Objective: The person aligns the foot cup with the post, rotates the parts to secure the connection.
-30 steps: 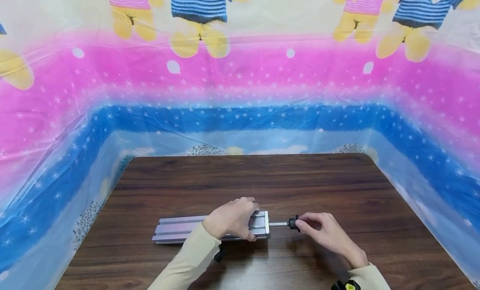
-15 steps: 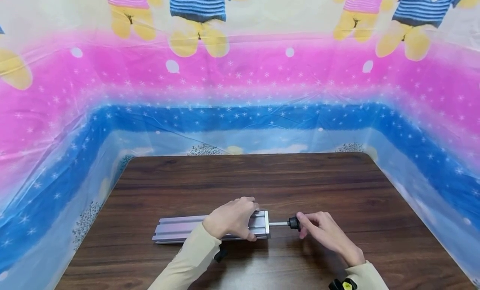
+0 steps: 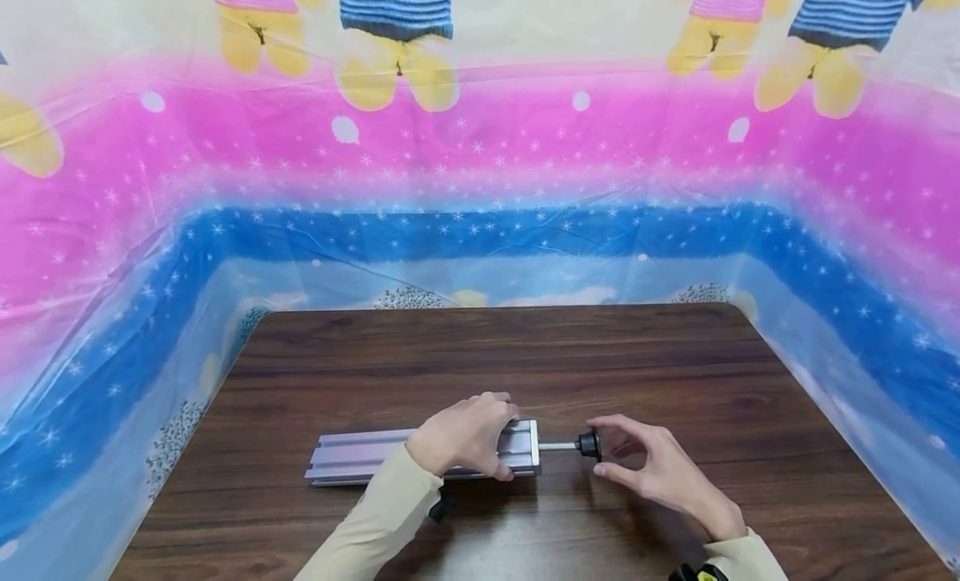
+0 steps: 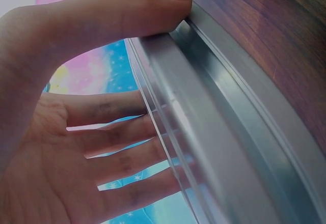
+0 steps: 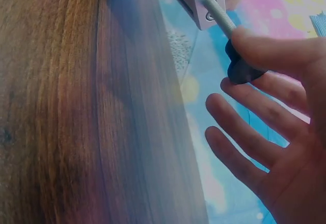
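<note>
A silver slotted aluminium profile (image 3: pixel 360 454) lies lengthwise on the table, with a pale end plate (image 3: pixel 535 448) at its right end. Across its top, my left hand (image 3: pixel 468 438) grips it near that plate; in the left wrist view the thumb (image 4: pixel 158 10) presses on one side and the fingers reach to the other. Out of the plate runs a threaded rod (image 5: pixel 221 18) beside socket-head screws, ending in a black lobed knob (image 3: pixel 588 445). My right hand (image 3: pixel 663 473) is around the knob, thumb and forefinger spread to either side of it.
The dark wood table (image 3: pixel 487 356) carries the profile near its front. A printed cloth (image 3: pixel 480 231) in pink and blue stands behind the table and along both sides. Black straps sit at both wrists.
My right thumb and forefinger have gone from pinching the knob, through a turn of the fingers, to standing spread around it. The left hand and the profile have stayed put.
</note>
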`<state>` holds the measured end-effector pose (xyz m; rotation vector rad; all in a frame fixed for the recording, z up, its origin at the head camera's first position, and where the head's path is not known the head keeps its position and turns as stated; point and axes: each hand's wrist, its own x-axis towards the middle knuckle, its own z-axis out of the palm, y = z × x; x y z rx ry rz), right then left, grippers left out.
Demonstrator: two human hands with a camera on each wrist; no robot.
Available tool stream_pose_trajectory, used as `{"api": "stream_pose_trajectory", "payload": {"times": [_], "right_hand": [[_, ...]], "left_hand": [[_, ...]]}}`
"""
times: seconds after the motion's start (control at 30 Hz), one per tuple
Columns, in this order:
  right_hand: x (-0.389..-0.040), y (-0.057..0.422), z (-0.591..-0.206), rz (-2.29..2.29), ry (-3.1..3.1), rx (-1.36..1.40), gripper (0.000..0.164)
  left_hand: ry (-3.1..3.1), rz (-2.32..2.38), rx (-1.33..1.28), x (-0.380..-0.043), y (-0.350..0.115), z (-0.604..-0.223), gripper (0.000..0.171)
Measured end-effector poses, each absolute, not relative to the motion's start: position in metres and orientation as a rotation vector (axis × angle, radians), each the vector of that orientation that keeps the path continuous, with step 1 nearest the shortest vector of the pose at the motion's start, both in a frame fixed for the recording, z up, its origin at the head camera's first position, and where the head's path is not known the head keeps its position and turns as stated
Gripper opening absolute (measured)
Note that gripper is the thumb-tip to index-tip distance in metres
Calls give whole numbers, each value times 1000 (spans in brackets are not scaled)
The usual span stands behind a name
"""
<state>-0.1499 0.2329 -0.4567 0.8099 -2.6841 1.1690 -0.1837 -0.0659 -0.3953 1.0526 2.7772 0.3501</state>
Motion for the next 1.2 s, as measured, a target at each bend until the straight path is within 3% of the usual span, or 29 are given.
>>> {"api": "stream_pose_trajectory", "payload": {"times": [0.27, 0.9, 1.2], "right_hand": [[-153, 233, -455, 1160, -2729, 799, 41], [-158, 228, -456, 1299, -2861, 646, 28], [-159, 226, -460, 1221, -2810, 676, 45]], "left_hand": [[2788, 330, 1059, -183, -67, -396, 57], [2788, 334, 1073, -184, -67, -395, 57], [2779, 344, 1066, -183, -67, -395, 59]]}}
